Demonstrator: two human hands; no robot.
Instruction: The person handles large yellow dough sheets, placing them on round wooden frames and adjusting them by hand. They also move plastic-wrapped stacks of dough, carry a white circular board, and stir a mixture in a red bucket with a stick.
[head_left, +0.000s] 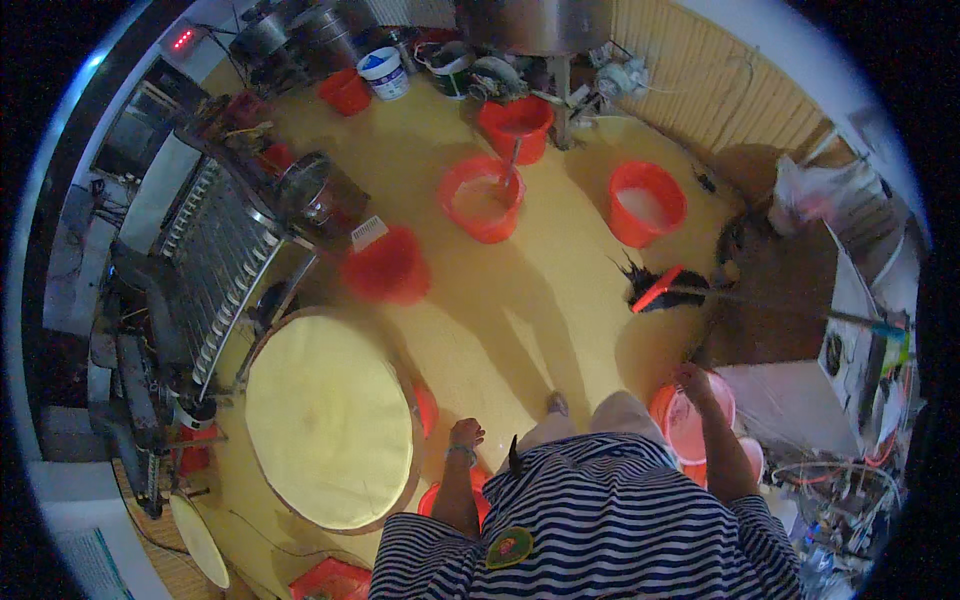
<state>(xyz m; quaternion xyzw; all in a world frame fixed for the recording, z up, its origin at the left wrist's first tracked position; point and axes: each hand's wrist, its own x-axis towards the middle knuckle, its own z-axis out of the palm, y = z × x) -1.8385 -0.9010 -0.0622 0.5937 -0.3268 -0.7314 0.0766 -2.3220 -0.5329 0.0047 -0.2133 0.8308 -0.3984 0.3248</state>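
My left hand hangs half-curled with nothing seen in it, a wristband below it. It is near a large round board or tabletop with a pale yellow face and brown rim. Under my left forearm a red bucket shows in part. My right hand is over the rim of a red bucket with a pale inside. Blur hides whether its fingers touch or grip that rim.
Red buckets with pale contents stand ahead and at right. Another red bucket stands left of centre. A black broom or brush with a red head lies across the way on the right. A roller machine stands left, a brown board-like surface right.
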